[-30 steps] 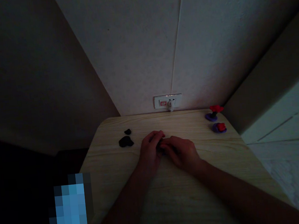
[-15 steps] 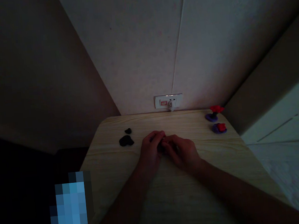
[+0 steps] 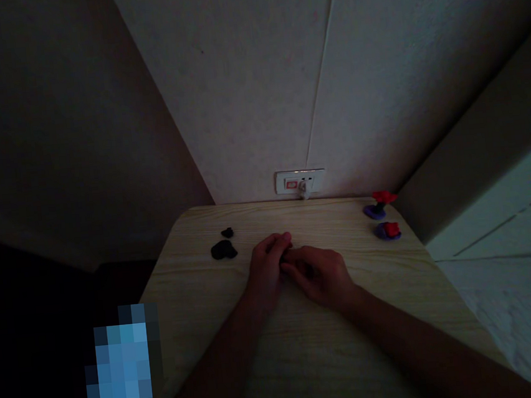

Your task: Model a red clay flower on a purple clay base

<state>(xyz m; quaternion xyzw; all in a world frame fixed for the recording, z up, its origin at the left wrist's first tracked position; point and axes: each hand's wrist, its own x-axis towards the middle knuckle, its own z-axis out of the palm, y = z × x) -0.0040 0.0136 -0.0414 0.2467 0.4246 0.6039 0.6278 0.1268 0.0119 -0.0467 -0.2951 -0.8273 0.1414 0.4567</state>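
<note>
Over the middle of the table [image 3: 281, 366], my left hand [image 3: 266, 264] is closed, fingers curled around a small dark lump [image 3: 282, 258] that looks like modelling clay. My right hand [image 3: 323, 275] meets it from the right, thumb and forefinger pinched at the same lump. Most of the lump is hidden by my fingers, and the dim light blurs its shape. Left of my hands lie a flat black clay piece [image 3: 223, 249] and a smaller black bit [image 3: 227, 232] behind it.
At the far right stand a red flower shape [image 3: 384, 197] on a purple base [image 3: 374, 212] and a red lump [image 3: 392, 229] in a purple dish-like piece [image 3: 382, 232]. A wall socket [image 3: 300, 181] with a plug sits just above the back edge. A pixelated patch covers the lower left.
My right fingers have shifted slightly against the lump, and less of it shows now than half a second ago. My left hand stays nearly in place. The view has tilted a little.
</note>
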